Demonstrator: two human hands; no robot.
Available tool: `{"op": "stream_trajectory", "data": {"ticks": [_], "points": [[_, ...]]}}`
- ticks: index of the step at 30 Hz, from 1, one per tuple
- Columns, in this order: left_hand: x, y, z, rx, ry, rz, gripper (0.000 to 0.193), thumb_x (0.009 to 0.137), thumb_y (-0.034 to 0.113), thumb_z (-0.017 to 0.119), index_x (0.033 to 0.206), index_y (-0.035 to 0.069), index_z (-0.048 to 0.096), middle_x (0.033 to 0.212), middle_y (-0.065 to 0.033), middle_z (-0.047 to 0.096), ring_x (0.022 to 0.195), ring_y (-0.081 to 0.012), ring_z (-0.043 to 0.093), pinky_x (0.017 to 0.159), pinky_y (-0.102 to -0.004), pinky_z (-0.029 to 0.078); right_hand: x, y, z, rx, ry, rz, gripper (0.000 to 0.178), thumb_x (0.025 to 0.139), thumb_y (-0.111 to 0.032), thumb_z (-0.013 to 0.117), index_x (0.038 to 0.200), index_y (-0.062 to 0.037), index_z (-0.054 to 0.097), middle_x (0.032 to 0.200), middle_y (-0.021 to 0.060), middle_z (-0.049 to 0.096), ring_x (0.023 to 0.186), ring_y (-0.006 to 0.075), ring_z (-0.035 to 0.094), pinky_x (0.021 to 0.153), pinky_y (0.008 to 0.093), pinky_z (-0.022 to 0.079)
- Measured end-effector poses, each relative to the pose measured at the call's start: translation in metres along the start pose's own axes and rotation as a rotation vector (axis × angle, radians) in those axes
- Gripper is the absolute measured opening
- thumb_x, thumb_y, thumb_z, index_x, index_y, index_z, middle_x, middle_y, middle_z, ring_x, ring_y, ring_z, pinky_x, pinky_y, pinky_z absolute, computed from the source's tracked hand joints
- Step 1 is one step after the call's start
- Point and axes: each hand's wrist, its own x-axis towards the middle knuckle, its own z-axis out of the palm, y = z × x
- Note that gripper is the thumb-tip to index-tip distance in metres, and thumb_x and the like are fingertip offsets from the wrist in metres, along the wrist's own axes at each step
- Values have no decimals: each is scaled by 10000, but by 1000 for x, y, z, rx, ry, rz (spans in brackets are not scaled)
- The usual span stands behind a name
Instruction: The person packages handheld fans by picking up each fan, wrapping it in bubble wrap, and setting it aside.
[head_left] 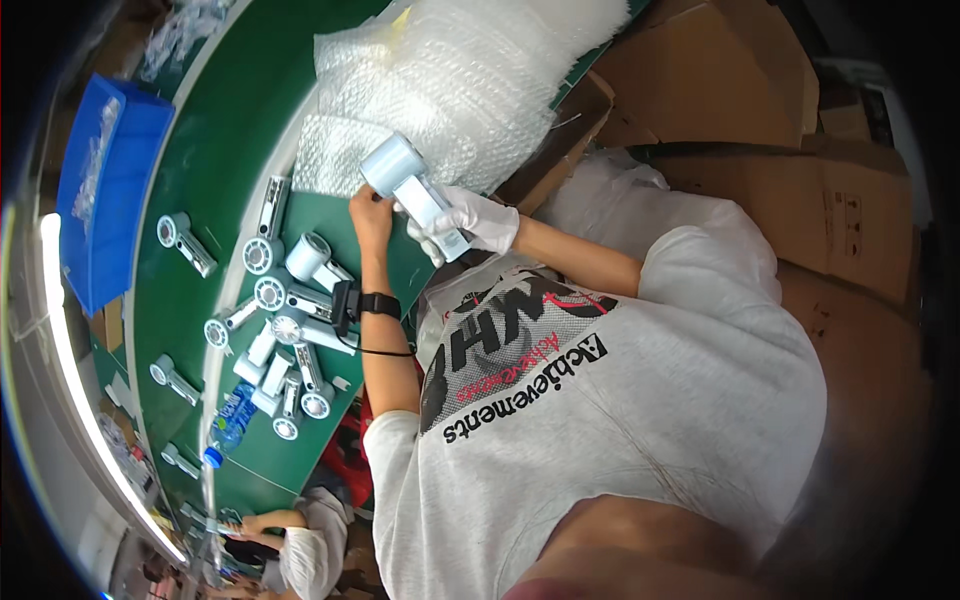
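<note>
— Right hand (474, 216) grips the lower handle of the fan (420, 203). And the left?
— Left hand (372, 212) is nearer its head; can't tell if pinching. It slants up-left, head toward bubble wrap (440, 90).

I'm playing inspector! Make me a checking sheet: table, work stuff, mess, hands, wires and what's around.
Surface: flat green tabletop, partly covered.
Job's things: pale-blue device with a round head and straight handle, held up; similar pale-blue devices lie on the table.
Clutter: clear plastic bottle with a blue cap; clear bubble-wrap sheets.
Hands: white-gloved right hand grips the handle; bare left hand is at the head, grip unclear.
Cables: thin black cable by the left wrist.
Surroundings: blue plastic bin; brown cardboard; another person.
</note>
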Motion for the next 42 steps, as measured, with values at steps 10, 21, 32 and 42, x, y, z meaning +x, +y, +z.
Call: {"op": "stream_trajectory", "data": {"ticks": [10,21,32,42], "points": [[-11,12,32,-53,168,109,187,744,105,520,821,-57,571,743,-218,610,705,-317,613,606,-375,438,-31,-36,1,211,-127,-78,420,802,-203,553,1170,-74,398,848,98,549,653,204,586,517,323,501],[3,-11,-3,-104,295,-143,115,799,55,464,762,-41,517,724,-161,488,650,-293,464,638,-360,390,5,22,-61,-685,145,-5,557,793,-154,524,1295,-95,288,896,115,554,653,202,597,451,310,488],[-53,92,-25,426,434,502,56,743,7,545,797,13,557,937,-169,435,886,-304,399,755,-360,344,53,-26,-10,142,34,137,235,784,-164,544,967,-18,528,803,98,566,704,149,566,594,290,474],[-7,115,-86,576,430,502,138,736,69,589,871,48,568,959,-174,485,902,-320,447,768,-410,363,165,-38,39,-79,193,-444,207,851,-168,496,992,-28,553,877,85,582,789,177,581,619,265,481]]}}
